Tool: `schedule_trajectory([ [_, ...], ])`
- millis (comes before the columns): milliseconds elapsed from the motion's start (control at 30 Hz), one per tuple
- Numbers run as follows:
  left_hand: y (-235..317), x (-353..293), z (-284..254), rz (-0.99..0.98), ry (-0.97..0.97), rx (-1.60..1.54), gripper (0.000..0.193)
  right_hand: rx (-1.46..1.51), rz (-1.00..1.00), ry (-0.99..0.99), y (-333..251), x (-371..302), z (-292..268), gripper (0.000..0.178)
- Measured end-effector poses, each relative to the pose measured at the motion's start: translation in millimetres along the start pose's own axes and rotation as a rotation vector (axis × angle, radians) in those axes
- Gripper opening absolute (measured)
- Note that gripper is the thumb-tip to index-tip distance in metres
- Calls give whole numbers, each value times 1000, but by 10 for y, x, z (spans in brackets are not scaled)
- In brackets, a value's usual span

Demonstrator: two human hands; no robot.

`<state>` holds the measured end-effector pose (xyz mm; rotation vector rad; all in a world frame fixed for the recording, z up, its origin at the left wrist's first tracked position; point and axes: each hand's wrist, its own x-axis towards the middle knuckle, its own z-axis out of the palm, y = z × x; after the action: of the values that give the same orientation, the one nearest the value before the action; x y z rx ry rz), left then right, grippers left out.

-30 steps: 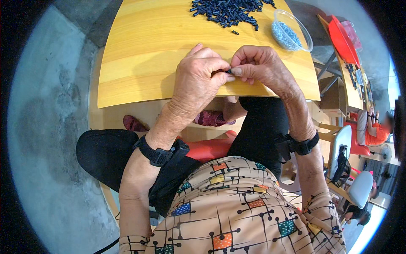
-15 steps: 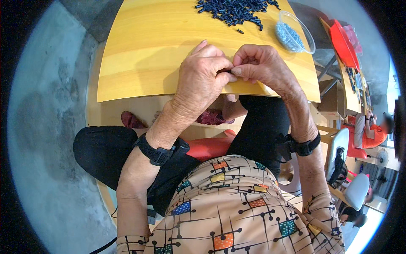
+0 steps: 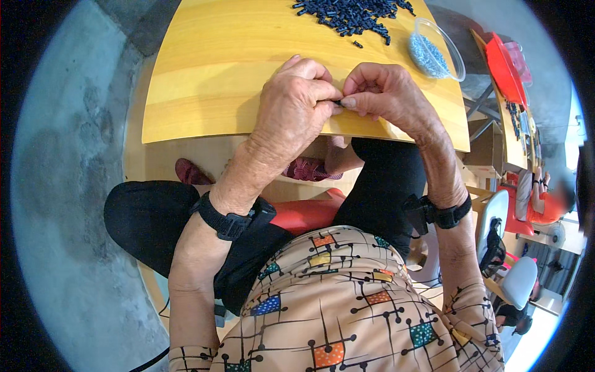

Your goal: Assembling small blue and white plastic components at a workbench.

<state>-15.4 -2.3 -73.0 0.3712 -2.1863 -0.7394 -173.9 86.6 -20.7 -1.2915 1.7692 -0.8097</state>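
Note:
Above the near part of the yellow table [image 3: 204, 93], my two hands meet fingertip to fingertip. A small black tube-like piece [image 3: 338, 103] shows between them, mostly covered by fingers. My left hand [image 3: 294, 99] pinches it between thumb and forefinger, with the other fingers curled. My right hand [image 3: 390, 93] is closed in a pinch at the piece's right end; whether its fingertips also hold something tiny is hidden. Beyond the hands lies a pile of similar dark pieces [image 3: 350, 17], with one loose piece [image 3: 357, 44] just in front of it.
A clear round tub [image 3: 457, 65] with small light-blue bits stands at the table's right edge. Further right are another table with a red basin [image 3: 505, 68], a pale chair [image 3: 494, 214] and a person in orange [image 3: 545, 204]. A grey wall [image 3: 68, 186] rises at left.
The view has shifted a little, so the pile and tub sit slightly further right. My hands keep their pinch, and a bit more of the black piece shows between the fingertips.

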Motion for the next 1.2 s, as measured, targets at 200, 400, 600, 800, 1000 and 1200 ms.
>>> schedule_trajectory([
  [200,-24,-15,12,12,42,6,15,190,-216,199,-132,37,-55,22],
  [400,2,-48,-8,-108,-28,18,9,501,-521,315,-238,346,346,53],
  [600,-8,-63,7,-91,-4,20,9,416,-455,359,-265,451,491,62],
  [800,-10,-65,1,-97,-10,32,7,398,-340,430,-342,494,662,64],
  [1000,32,-33,42,-89,45,28,4,445,-339,415,-306,497,608,64],
  [1200,53,118,165,-113,99,79,6,430,-343,389,-249,597,444,61],
])
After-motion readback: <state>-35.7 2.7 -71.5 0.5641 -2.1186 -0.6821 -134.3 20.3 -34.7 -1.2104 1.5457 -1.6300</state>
